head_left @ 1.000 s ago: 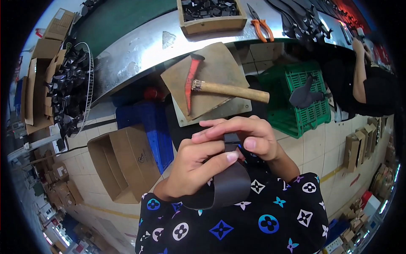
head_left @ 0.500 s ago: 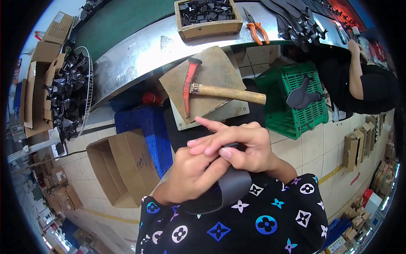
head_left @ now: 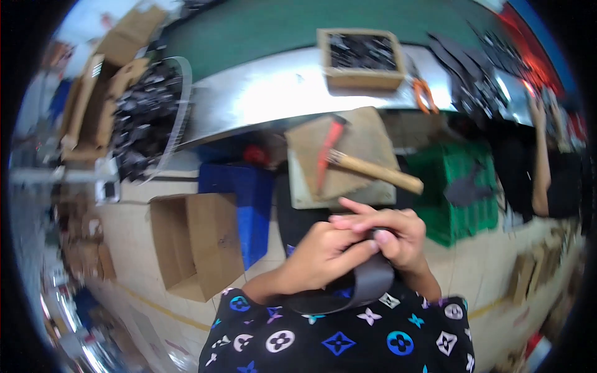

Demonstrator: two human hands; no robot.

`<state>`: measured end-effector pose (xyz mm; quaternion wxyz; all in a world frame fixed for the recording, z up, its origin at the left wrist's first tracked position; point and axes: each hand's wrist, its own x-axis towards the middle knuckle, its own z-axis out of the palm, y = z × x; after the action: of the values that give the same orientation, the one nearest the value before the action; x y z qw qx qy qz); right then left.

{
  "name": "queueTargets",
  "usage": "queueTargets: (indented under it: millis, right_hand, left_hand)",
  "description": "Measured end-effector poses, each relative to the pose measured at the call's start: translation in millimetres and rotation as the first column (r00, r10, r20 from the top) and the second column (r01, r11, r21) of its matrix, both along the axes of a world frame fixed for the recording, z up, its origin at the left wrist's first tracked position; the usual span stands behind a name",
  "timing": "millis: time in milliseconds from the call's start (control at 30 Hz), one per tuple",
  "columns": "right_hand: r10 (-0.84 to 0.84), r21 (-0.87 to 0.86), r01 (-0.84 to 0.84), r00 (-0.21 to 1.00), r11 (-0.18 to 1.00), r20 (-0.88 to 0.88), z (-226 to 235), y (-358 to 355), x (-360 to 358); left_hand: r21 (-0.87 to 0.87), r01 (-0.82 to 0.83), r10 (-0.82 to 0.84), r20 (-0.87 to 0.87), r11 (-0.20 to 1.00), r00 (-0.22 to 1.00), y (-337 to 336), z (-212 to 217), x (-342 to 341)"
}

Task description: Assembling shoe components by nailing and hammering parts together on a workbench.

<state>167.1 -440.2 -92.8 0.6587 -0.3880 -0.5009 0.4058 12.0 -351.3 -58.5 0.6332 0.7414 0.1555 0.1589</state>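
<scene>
Both hands are close together above my lap, gripping a dark grey, flat, strap-like piece (head_left: 373, 280) bent into a loop. My left hand (head_left: 326, 252) is closed on it, its thumb pressing near the piece's end. My right hand (head_left: 398, 236) overlaps the left fingers and pinches the same end, with one finger pointing outward. The piece's lower part curves down over my patterned clothing. Just beyond the hands, a hammer (head_left: 379, 172) with a red head and wooden handle lies on a tan board (head_left: 367, 127), which rests on a pale slab (head_left: 300, 180).
On the metal-edged bench sit a wooden box (head_left: 364, 81) of small black pieces, orange-handled pliers (head_left: 424, 96) and dark flat pieces (head_left: 466, 68). A green crate (head_left: 438, 214), a blue bin (head_left: 255, 217) and a cardboard box (head_left: 214, 242) flank me. A co-worker's arm (head_left: 541, 161) is at right.
My view has swung, so the bench, hammer and hands appear further right and lower, with blur. Both hands keep their grip on the dark strap-like piece.
</scene>
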Motion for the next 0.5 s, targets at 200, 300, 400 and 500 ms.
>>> queueTargets:
  millis: [200, 300, 400, 500]
  right_hand:
    - [-0.178, -0.166, 0.172, 0.984, 0.971, -0.023, -11, 9, -7]
    - [-0.236, -0.196, 0.238, 0.971, 0.951, 0.032, -30, 4, 24]
    - [-0.270, -0.226, 0.270, 0.962, 0.936, 0.035, -31, 0, 39]
    - [-0.334, -0.265, 0.319, 0.942, 0.910, -0.013, -38, -8, 51]
  left_hand:
    - [0.207, -0.239, 0.251, -0.035, 0.949, 0.967, 40, -2, -11]
    - [0.362, -0.672, 0.699, 0.072, 0.646, 0.711, 114, 1, -43]
    - [0.192, -0.977, 0.881, 0.441, 0.095, 0.172, 187, 35, -128]
    - [0.058, -0.945, 0.746, 0.630, -0.322, -0.215, 280, 30, -213]
